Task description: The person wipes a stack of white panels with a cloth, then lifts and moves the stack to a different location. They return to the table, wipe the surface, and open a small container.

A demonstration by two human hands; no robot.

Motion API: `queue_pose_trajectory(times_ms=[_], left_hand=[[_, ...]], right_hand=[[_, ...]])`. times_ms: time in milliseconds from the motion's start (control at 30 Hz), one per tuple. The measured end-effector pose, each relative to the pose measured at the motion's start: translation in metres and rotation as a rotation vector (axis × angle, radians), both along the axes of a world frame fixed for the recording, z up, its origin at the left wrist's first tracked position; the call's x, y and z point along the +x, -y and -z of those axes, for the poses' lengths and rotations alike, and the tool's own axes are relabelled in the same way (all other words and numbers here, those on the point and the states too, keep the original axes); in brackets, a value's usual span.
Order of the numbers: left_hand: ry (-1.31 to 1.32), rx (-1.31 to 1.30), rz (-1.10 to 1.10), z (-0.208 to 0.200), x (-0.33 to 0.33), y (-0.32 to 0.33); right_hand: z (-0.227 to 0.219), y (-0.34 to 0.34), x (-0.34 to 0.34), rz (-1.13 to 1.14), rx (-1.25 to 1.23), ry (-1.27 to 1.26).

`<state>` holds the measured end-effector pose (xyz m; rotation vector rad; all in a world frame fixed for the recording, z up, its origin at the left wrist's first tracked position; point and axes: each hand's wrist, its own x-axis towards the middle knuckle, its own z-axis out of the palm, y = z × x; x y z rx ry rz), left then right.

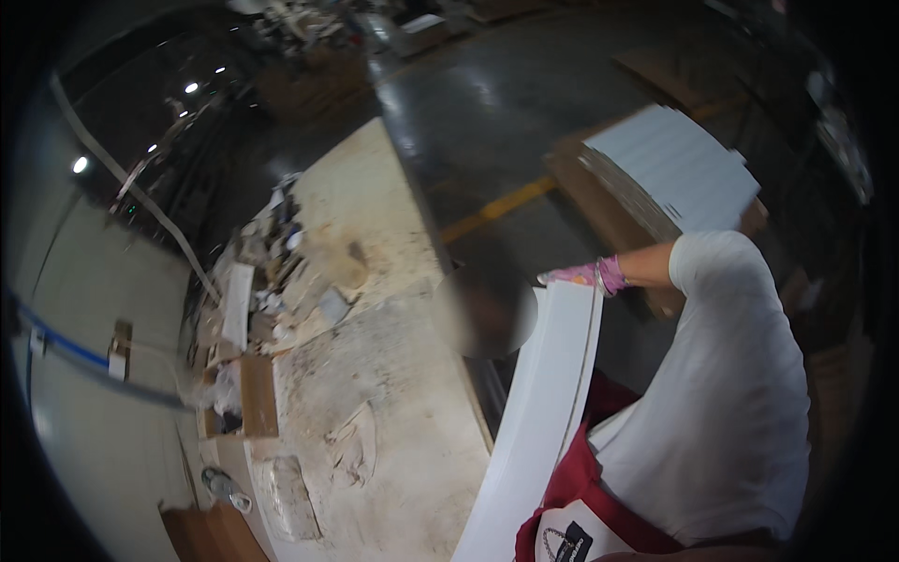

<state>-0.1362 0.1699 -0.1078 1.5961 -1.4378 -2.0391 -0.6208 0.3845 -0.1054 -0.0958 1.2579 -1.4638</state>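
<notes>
A pink glove covers my right hand [585, 274], which is closed over the far end of a long white board [540, 393]. The board runs from that hand back toward my body, along the right edge of the worktable. It looks like a flat strip or folded panel; its material cannot be told. My right arm, in a white sleeve, reaches forward and bends at the elbow. A blurred oval patch covers the area left of the hand. My left hand is out of the picture.
A stained, pale worktable [403, 384] stretches ahead on the left, with scraps [272, 253] along its far left side. An open cardboard box [257, 393] and a plastic bottle [225, 487] are at its left edge. A stack of white sheets [674, 169] stands to the right.
</notes>
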Motion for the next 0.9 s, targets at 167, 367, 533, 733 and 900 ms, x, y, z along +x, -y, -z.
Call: queue_pose_trajectory(times_ms=[167,367,533,733,900], left_hand=[[0.057,0.001,0.122,-0.005,-0.037,-0.006],[0.086,-0.110,0.194,-0.057,-0.136,0.044],[0.074,-0.266,0.300,-0.115,-0.228,0.100],[0.079,-1.237,1.131,-0.140,-0.379,0.196],[-0.333,0.101,0.735,-0.128,-0.593,0.127]], right_hand=[[-0.011,-0.099,-0.016,0.264,0.077,0.044],[0.021,-0.228,-0.077,0.560,-0.022,0.069],[0.023,-0.356,-0.112,0.776,-0.072,0.027],[-0.009,-0.456,-0.090,1.100,0.225,-0.098],[0.027,-0.506,-0.059,1.164,0.057,-0.439]])
